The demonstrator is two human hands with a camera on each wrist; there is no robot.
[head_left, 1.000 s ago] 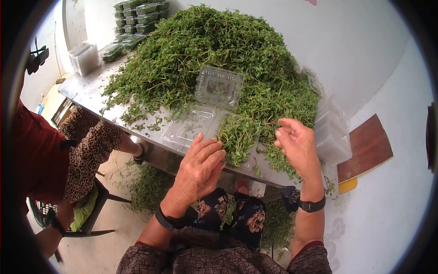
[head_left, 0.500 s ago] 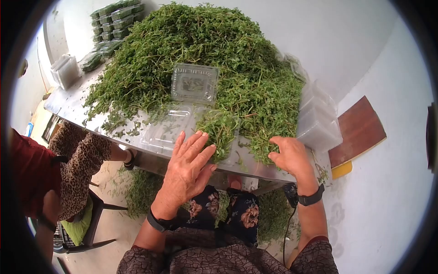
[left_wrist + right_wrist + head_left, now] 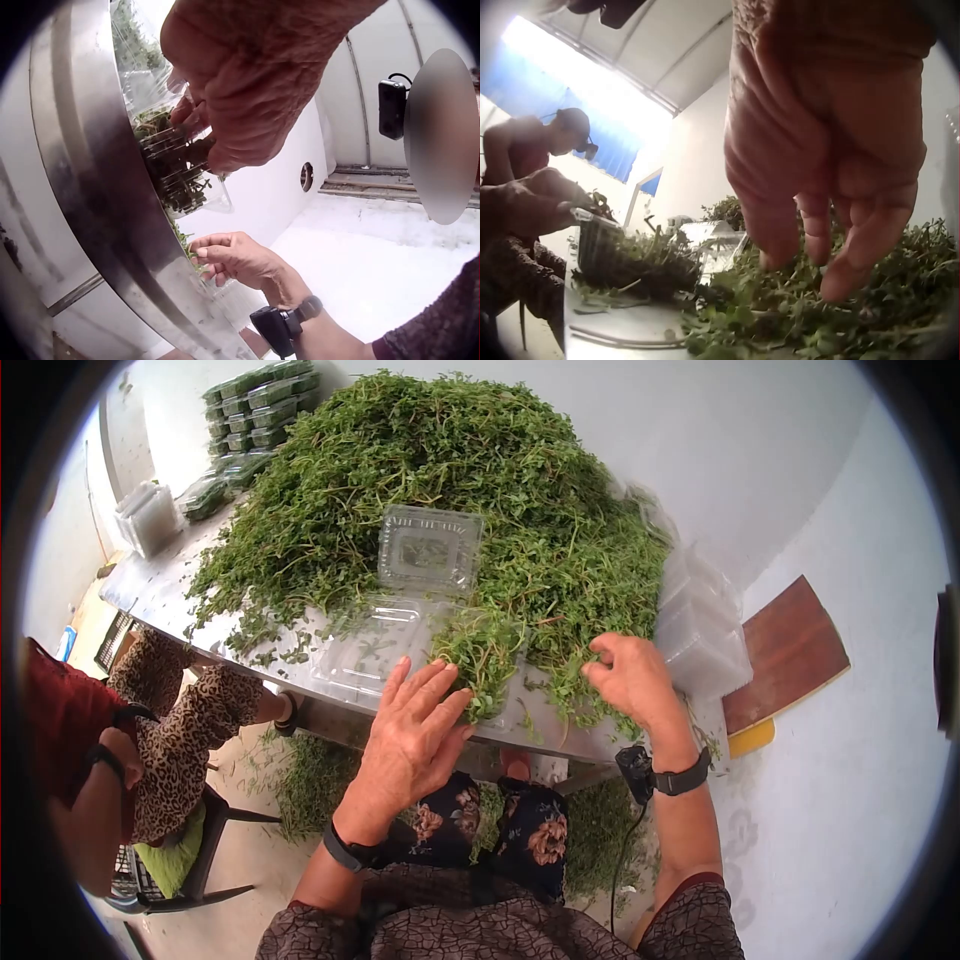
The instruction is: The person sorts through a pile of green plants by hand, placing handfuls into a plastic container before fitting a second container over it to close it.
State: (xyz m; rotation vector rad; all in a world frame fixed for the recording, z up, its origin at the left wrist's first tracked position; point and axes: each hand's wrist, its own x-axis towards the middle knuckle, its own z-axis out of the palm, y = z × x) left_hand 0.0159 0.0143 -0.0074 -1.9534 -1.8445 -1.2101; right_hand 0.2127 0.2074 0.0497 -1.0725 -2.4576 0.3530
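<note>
A clear plastic box packed with leafy green sprigs (image 3: 487,650) sits at the table's front edge, its lid (image 3: 430,550) raised behind against the pile. My left hand (image 3: 412,732) rests on the box's left side, fingers extended and spread over its rim and greens. To the right, my right hand (image 3: 637,682) is over the near edge of the large heap of greens (image 3: 440,460), fingers bent. In the right wrist view, the right fingertips (image 3: 840,281) point down among the leaves, thumb and fingers apart. Part of the left fingertips is hidden in the left wrist view.
Stacked empty clear boxes (image 3: 703,630) stand at the table's right end, another stack (image 3: 148,520) at the left. Filled boxes (image 3: 260,405) are piled at the back left. A person in red (image 3: 85,760) sits at left. Loose greens (image 3: 310,785) lie on the floor.
My left hand has spread its fingers at the box's side. The right hand has come down to the heap's near edge, then risen slightly. The head view has shifted.
</note>
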